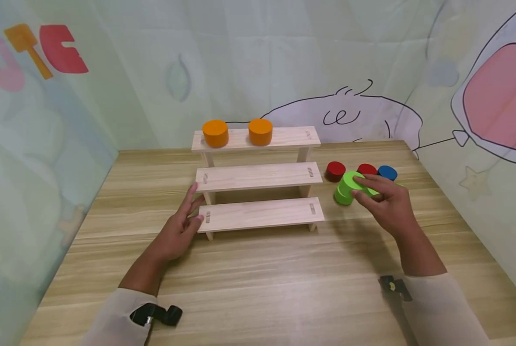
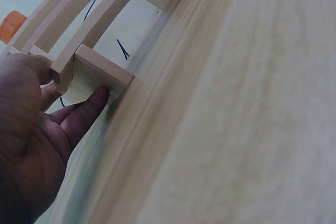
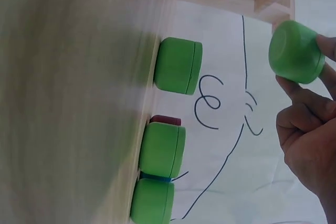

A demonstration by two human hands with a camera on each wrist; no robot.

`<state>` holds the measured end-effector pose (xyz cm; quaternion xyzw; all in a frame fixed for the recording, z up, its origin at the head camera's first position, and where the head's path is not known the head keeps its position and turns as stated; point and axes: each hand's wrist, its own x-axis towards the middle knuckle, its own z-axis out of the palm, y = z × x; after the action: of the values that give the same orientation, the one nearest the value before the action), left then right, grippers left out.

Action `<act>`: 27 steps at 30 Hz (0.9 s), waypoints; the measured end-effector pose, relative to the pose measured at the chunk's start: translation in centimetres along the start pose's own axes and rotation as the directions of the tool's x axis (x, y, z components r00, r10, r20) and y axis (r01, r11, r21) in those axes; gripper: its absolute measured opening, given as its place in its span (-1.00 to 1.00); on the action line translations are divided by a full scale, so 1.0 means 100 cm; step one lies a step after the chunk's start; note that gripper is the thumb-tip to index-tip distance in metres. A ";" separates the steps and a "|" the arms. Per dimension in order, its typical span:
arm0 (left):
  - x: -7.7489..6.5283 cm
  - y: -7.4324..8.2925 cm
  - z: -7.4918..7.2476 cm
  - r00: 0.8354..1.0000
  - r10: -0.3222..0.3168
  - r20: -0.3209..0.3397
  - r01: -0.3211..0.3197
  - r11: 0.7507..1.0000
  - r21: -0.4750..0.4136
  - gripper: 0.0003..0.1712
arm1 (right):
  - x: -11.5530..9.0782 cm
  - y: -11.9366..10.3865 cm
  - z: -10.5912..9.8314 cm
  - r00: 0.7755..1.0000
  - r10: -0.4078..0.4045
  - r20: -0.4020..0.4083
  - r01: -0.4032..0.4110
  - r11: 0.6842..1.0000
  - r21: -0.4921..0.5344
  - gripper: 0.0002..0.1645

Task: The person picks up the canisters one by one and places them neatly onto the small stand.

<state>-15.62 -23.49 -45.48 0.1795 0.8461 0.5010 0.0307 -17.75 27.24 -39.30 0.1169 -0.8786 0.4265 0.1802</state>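
Note:
A three-step wooden display stand [image 1: 258, 214] stands on the table. My left hand [image 1: 180, 235] grips its left end, thumb at the lowest step and a finger reaching to the middle one; the left wrist view shows fingertips [image 2: 100, 97] against the end leg. Above the table, my right hand [image 1: 383, 199] pinches a green round block [image 3: 296, 52] between thumb and fingers, apart from the green blocks below. Three more green blocks [image 3: 177, 65] sit on the table in the right wrist view. Two orange round blocks [image 1: 215, 133] rest on the top step.
Right of the stand are two red round blocks [image 1: 335, 171] and a blue one [image 1: 387, 172], behind the green ones. A printed cloth [image 1: 240, 62] hangs behind and beside the wooden table [image 1: 258, 288].

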 end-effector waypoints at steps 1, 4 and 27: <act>0.000 0.000 0.000 1.000 -0.001 0.000 0.001 1.000 0.002 -0.06 | 0.001 -0.002 0.000 1.000 0.001 -0.002 -0.001 1.000 -0.005 -0.54; -0.001 0.000 0.000 1.000 -0.003 0.001 0.003 1.000 0.004 -0.06 | 0.005 -0.007 0.002 0.999 -0.022 -0.025 0.022 1.000 -0.010 -0.55; 0.000 0.000 0.000 1.000 -0.002 -0.005 0.002 1.000 -0.001 -0.04 | 0.067 -0.070 0.046 0.929 -0.176 -0.326 0.197 0.980 0.031 -0.56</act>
<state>-15.61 -23.48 -45.49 0.1774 0.8459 0.5020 0.0292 -22.26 18.97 -34.19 0.1343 -0.8086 0.4482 0.3567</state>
